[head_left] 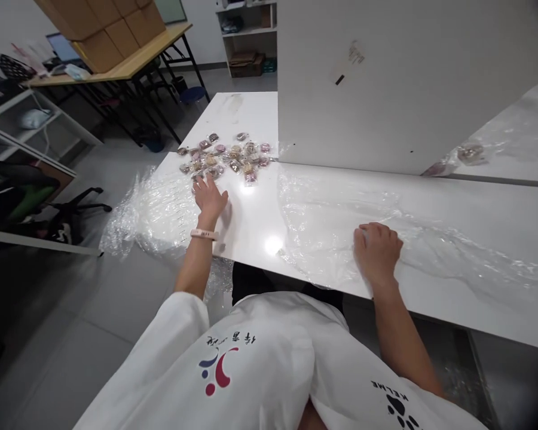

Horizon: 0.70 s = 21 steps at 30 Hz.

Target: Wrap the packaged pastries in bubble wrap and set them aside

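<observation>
Packets (235,151) are loose on the table (251,233), spread just left of the panel (341,89), several overlapping. Left hand (210,197) is at the pile's near edge, also left of the panel: fingers spread, palm down, nothing clearly held. Fingertips look to be on or right beside the nearest packets; can't tell which. Right hand (377,251) is on the near side of the panel, resting on film (323,227), fingers curled; can't tell if it pinches any or just presses.

Risks, my judgement. Slick wrappers on a glossy top: a flat sweep would likely scatter packets, not gather them. A push away from the body could send some toward the panel's left edge or past it. Second film (161,203), further left of the panel, lies beside the pile and hangs over the table edge; a snag there could drag packets off to the floor. Film in front of the panel is thin and rumpled, so a tug by the right hand might bunch or tear it. Overlap plus clear, shiny wrappers would make miscounts or a double pick easy. Glare hides some edges.
</observation>
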Tool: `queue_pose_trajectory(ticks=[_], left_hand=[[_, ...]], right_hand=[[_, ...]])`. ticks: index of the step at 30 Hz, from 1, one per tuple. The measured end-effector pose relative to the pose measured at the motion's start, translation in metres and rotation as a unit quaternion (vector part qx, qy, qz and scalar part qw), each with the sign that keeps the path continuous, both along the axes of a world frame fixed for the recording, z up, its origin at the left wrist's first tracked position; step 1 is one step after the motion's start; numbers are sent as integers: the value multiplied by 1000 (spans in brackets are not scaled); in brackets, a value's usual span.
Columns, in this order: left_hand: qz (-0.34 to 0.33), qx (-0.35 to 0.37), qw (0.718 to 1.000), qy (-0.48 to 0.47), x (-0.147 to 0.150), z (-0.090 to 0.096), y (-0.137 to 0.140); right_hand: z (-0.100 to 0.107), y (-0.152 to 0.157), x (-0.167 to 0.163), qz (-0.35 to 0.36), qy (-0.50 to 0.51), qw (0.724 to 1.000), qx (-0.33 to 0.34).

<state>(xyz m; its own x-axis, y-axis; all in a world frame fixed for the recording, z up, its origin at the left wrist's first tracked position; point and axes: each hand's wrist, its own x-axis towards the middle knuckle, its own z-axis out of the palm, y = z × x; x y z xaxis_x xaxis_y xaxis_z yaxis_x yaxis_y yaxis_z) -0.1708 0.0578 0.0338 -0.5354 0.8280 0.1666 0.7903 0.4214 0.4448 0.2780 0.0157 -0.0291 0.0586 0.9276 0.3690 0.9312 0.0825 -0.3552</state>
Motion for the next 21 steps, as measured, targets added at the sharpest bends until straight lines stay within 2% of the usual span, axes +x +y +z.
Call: queue_pose_trajectory(ticks=[3, 5, 8, 12, 15, 18, 21], left_hand=[[23, -36, 999, -14, -27, -12, 22], [15, -67, 998, -12, -25, -23, 23], [-32, -87, 996, 8, 4, -38, 8], [-169, -30, 985, 22, 58, -52, -26], [-254, -10, 965, 61, 73, -53, -39], [-251, -27, 962, 105, 61, -47, -37], [-212, -39, 968, 126, 47, -41, -30]], right_hand=[[-11, -5, -8, 14, 6, 1000, 9], [-16, -4, -6, 17, 12, 1000, 12], [-19, -1, -1, 16, 27, 999, 15], [-18, -1, 0, 19, 42, 999, 7], [-19, -1, -1, 17, 48, 999, 2], [-21, 2, -1, 19, 43, 999, 19], [-13, 2, -1, -2, 53, 993, 102]])
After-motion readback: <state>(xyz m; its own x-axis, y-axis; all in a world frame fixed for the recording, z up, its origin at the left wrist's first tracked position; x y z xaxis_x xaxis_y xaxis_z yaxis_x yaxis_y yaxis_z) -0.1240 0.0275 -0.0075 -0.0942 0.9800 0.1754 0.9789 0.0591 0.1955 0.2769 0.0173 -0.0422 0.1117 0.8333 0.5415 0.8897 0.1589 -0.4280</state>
